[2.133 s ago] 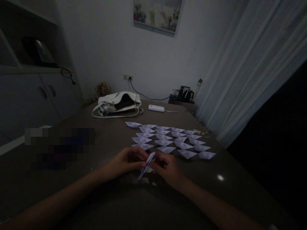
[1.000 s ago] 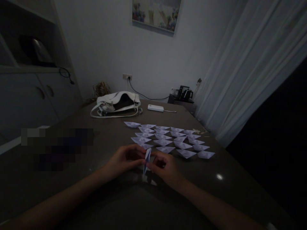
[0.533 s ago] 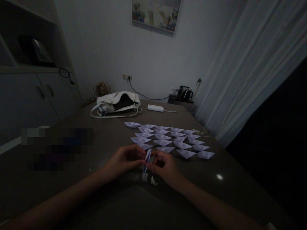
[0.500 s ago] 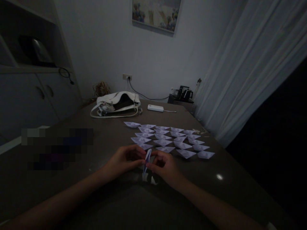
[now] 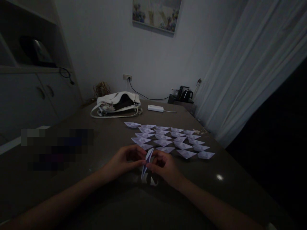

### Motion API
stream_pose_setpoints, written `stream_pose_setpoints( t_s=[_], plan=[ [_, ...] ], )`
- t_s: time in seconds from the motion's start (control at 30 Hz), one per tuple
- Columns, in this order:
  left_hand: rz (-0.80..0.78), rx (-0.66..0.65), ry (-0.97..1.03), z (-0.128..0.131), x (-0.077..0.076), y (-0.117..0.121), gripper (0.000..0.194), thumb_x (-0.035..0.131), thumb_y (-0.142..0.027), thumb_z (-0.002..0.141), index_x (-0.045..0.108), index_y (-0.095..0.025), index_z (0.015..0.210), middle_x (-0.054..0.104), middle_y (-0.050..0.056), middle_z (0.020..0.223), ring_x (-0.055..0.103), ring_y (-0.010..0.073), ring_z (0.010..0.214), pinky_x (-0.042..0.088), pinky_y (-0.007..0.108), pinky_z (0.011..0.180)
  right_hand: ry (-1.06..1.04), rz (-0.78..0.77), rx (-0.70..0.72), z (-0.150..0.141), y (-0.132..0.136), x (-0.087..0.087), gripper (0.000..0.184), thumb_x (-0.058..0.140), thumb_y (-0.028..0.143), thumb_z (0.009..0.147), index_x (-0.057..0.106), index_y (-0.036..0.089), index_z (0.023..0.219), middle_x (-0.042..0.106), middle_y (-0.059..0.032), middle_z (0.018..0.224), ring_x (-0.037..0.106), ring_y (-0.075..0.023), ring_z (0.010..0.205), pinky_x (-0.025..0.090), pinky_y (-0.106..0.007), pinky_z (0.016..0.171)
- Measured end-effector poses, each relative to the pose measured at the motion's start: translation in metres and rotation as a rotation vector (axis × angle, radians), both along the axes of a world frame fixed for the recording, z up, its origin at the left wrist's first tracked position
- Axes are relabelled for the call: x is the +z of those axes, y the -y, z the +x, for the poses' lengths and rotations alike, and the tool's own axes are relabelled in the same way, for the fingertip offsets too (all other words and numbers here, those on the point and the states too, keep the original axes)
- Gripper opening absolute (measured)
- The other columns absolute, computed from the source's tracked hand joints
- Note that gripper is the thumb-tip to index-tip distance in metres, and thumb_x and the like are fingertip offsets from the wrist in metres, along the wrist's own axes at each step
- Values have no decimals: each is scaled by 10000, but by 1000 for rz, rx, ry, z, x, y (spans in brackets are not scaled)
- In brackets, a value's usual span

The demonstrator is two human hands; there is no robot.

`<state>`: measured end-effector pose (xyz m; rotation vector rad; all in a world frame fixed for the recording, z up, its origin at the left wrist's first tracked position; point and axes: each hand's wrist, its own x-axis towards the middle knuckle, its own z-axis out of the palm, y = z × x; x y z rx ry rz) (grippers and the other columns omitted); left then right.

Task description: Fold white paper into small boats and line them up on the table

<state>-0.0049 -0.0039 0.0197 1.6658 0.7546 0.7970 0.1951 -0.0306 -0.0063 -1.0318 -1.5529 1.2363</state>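
Between my two hands is a folded piece of white paper (image 5: 149, 154), narrow and tilted, seen nearly edge-on. It looks like a paper boat with pointed ends. My left hand (image 5: 124, 161) pinches it from the left with thumb and fingers. From the right, my right hand (image 5: 165, 166) pinches the same paper, thumb low and index finger above. Just beyond my hands, several white paper boats (image 5: 183, 145) stand in rows on the dark glossy table (image 5: 115, 201). The nearest paper boat (image 5: 165, 149) sits close behind my right hand.
A white handbag (image 5: 117, 99) lies at the table's far left, beside a white power bank (image 5: 155, 108) with a short cable. A blurred-out patch (image 5: 57, 148) covers things at the left. A white curtain (image 5: 230, 83) hangs along the right; a black kettle (image 5: 187, 94) stands beyond the table.
The folded paper has tilted slightly, its top end leaning farther right and its lower end farther left. Both hands keep almost the same place.
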Motion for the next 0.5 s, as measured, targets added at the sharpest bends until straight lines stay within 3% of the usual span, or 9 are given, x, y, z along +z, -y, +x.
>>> stream_pose_setpoints(
  t_s=[0.5],
  plan=[
    [-111, -98, 109, 4, -3, 1, 319, 745, -346, 772, 586, -146, 964, 621, 6, 823, 603, 156, 757, 461, 295, 728, -102, -84, 107, -3, 2, 4, 375, 785, 410, 693, 610, 170, 923, 477, 73, 609, 434, -69, 513, 323, -188, 474]
  ],
)
